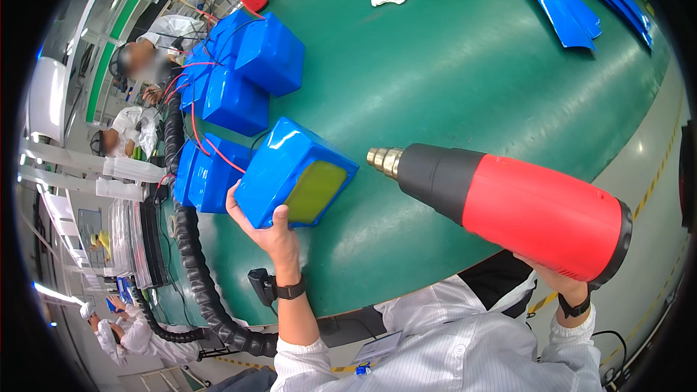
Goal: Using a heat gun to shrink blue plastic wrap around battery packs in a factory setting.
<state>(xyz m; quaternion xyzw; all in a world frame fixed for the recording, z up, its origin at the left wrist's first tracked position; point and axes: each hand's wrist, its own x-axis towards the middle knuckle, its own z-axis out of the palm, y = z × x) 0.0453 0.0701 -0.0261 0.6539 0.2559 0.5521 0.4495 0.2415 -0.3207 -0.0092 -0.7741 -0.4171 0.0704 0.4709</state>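
While the left hand (274,236) grasps the blue film-wrapped rectangular pack (272,174) between thumb and fingers, sweep the red-and-black plastic heat gun (537,210), held by the right hand (564,284) with fingers mostly hidden, evenly beyond the left fingertips

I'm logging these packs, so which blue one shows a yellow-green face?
The blue pack in the left hand, nearest the nozzle of the heat gun; the other blue packs show only blue sides.

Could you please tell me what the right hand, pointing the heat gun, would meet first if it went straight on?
Probably the blue-wrapped block in the left hand, though depth is unclear.
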